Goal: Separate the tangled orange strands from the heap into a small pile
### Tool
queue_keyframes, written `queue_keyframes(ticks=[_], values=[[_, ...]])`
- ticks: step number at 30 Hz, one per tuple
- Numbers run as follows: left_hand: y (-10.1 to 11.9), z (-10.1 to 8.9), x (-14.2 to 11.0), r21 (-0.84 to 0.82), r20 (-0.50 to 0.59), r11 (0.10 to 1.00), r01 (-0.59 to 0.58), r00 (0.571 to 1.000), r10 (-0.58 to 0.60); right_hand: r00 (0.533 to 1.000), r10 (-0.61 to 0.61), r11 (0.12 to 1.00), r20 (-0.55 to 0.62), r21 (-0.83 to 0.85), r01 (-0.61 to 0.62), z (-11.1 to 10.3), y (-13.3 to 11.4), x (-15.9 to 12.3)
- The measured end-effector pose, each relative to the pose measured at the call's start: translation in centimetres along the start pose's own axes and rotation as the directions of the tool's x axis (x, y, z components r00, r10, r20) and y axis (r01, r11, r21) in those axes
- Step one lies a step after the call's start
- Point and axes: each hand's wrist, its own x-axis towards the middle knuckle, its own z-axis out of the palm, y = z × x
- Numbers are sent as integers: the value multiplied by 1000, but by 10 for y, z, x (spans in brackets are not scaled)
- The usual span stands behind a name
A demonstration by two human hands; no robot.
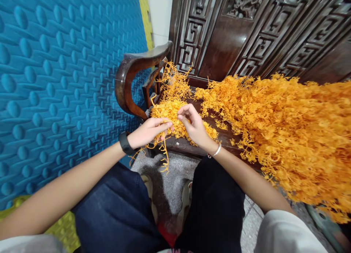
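My left hand (150,130) is closed around a thin orange plastic stem (165,156) with short side twigs, which hangs down below the fingers. Just to its right, my right hand (194,125) is pinched, thumb against fingertips; whatever lies in the pinch is too small to make out. Under both hands lies a small pile of orange plastic pieces (172,109) on the dark wooden seat (175,145). Behind that pile, against the armrest, sits a tangle of bare-looking orange twigs (177,82).
A large heap of orange plastic sprigs (298,132) covers the right of the bench. The curved wooden armrest (123,81) stands at the left, the carved backrest (222,48) behind. Blue foam matting (55,88) is on the left, grey stone-like floor (172,179) below.
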Motion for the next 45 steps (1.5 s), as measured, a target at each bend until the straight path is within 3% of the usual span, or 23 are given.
queue_keyframes(ticks=[15, 17, 21, 25, 34, 38, 42, 45], values=[[-2, 4, 16, 93, -99, 995, 19, 995, -10, 985, 52, 975, -166, -205, -86, 4, 22, 17], [-1, 10, 11, 120, -59, 992, 36, 998, -30, 972, 23, 961, -233, -264, -85, -8, 28, 23], [0, 24, -7, 176, 92, 984, 42, 994, -59, 923, 22, 944, -385, -297, -147, -52, 54, 34], [-4, 24, -14, 104, 84, 993, 49, 995, -57, 936, 200, 922, -291, -267, -280, -81, 77, 28], [-6, 12, -10, 31, -28, 981, 191, 981, -190, 881, 435, 807, -188, -352, -473, -84, 85, 14], [-5, 13, -8, -27, -24, 985, 170, 985, -170, 897, 413, 778, -157, -451, -437, -90, 90, 12], [-3, 13, -6, -116, -30, 976, 183, 982, -188, 929, 285, 731, -237, -573, -370, -87, 76, 13], [0, 14, -5, -175, -33, 965, 194, 979, -203, 959, 187, 843, -212, -467, -267, -71, 49, 13]])
